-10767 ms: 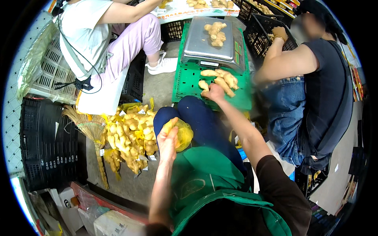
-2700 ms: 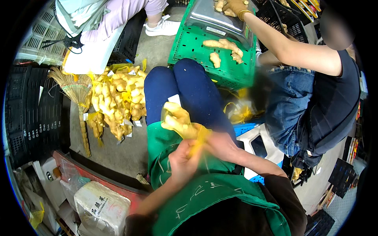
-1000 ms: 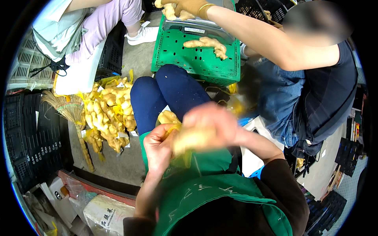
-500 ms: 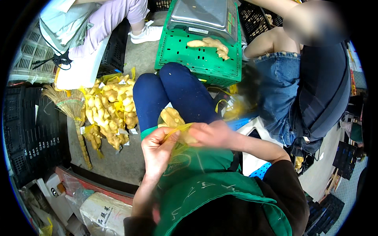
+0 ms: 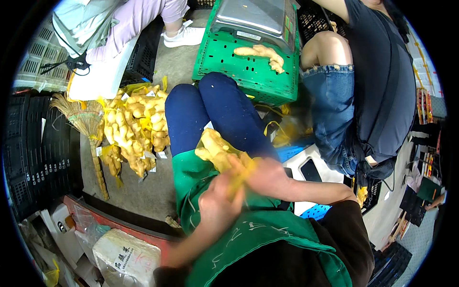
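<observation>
On my lap lies a yellow mesh bag (image 5: 216,147) with pale ginger inside. My left hand (image 5: 220,202) is closed round the bag's gathered end, close to my green apron (image 5: 184,179). Just to the right, my right hand (image 5: 265,178) closes on the same netting, nearer the ginger; both hands are blurred by motion. A white tag (image 5: 208,125) sticks out at the bag's far end. Loose ginger (image 5: 262,53) rests on an upturned green crate (image 5: 224,57) beyond my knees, in front of a weighing scale (image 5: 253,19).
A heap of bagged ginger (image 5: 134,124) covers the floor at left, beside a straw broom (image 5: 79,119). Stacked black crates (image 5: 36,143) line the left edge. People sit at the far left and right. A white stool-like piece (image 5: 318,167) holds a dark phone (image 5: 311,172).
My left hand has moved right and down, the ginger has slid toward the bag's far end, and the netting is drawn together. The person at right has leaned away.
</observation>
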A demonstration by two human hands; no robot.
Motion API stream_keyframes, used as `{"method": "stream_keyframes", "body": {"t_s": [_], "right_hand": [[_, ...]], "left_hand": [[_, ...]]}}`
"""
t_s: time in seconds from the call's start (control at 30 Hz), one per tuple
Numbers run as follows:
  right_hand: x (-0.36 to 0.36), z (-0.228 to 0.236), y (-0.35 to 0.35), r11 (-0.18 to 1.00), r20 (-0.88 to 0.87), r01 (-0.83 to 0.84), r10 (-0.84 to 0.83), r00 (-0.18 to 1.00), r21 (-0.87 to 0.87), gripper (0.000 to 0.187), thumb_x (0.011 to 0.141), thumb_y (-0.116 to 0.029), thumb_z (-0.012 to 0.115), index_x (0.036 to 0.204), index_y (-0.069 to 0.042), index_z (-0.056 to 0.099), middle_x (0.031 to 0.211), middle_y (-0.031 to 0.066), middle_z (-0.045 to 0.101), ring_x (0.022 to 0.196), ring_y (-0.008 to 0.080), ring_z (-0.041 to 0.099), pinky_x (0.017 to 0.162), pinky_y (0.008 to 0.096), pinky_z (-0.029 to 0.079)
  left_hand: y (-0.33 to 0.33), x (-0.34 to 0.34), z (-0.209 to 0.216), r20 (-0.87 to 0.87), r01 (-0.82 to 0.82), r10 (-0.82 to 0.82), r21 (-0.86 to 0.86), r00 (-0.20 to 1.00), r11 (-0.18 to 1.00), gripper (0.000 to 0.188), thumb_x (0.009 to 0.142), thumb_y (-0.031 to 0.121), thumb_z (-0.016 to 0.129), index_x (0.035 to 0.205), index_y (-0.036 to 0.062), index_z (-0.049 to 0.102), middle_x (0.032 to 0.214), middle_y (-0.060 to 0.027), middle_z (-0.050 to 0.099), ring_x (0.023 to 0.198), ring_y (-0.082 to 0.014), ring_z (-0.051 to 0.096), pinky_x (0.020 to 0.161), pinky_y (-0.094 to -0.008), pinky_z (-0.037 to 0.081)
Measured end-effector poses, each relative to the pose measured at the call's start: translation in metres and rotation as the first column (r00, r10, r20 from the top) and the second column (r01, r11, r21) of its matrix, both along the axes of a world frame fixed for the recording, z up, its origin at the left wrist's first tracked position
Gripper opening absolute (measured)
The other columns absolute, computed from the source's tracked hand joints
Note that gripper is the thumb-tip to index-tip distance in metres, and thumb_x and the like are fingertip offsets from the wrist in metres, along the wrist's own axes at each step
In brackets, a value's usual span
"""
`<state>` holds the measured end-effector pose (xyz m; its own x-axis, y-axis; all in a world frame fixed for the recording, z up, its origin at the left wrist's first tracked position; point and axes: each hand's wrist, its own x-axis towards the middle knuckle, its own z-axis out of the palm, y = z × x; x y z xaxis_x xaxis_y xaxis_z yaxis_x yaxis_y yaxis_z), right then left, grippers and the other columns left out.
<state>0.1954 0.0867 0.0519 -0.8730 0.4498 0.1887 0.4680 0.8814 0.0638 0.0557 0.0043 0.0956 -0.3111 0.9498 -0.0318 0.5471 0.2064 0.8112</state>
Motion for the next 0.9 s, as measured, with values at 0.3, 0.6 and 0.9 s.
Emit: {"method": "stream_keyframes", "body": {"t_s": [0.3, 0.6, 0.9], "right_hand": [[-0.014, 0.004, 0.000, 0.964, -0.294, -0.061, -0.019, 0.956, -0.259, 0.047, 0.070, -0.026, 0.066, 0.114, -0.009, 0.062, 0.067, -0.0032, 0.047, 0.060, 0.0095, 0.049, 0.048, 0.0216, 0.041], [-0.015, 0.016, -0.005, 0.969, -0.299, -0.002, -0.075, 0.951, -0.249, 0.022, 0.069, -0.021, 0.067, 0.088, -0.010, 0.064, 0.071, -0.0020, 0.052, 0.062, 0.0111, 0.054, 0.046, 0.0220, 0.045], [-0.006, 0.011, 0.010, 0.950, -0.277, -0.219, 0.154, 0.949, -0.221, 0.021, 0.056, -0.017, 0.064, 0.075, -0.007, 0.062, 0.063, 0.0010, 0.052, 0.053, 0.0129, 0.052, 0.043, 0.0256, 0.044]], "left_hand": [[-0.018, -0.025, -0.023, 0.516, -0.122, 0.139, -0.066, 0.845, 0.990, 0.019, 0.083, -0.002, 0.054, 0.101, 0.0019, 0.056, 0.077, -0.0055, 0.059, 0.072, -0.0141, 0.058, 0.066, -0.0258, 0.048], [-0.022, -0.015, -0.022, 0.843, -0.052, 0.072, -0.052, 0.532, 0.997, 0.011, 0.089, 0.010, 0.050, 0.097, 0.0027, 0.053, 0.074, 0.0015, 0.051, 0.065, -0.0045, 0.042, 0.058, -0.0191, 0.037], [-0.009, -0.007, -0.021, 0.306, 0.040, -0.083, 0.144, 0.948, 0.989, 0.013, 0.082, 0.002, 0.060, 0.095, 0.0001, 0.059, 0.068, -0.0144, 0.058, 0.056, -0.0186, 0.058, 0.053, -0.0299, 0.046]]}}
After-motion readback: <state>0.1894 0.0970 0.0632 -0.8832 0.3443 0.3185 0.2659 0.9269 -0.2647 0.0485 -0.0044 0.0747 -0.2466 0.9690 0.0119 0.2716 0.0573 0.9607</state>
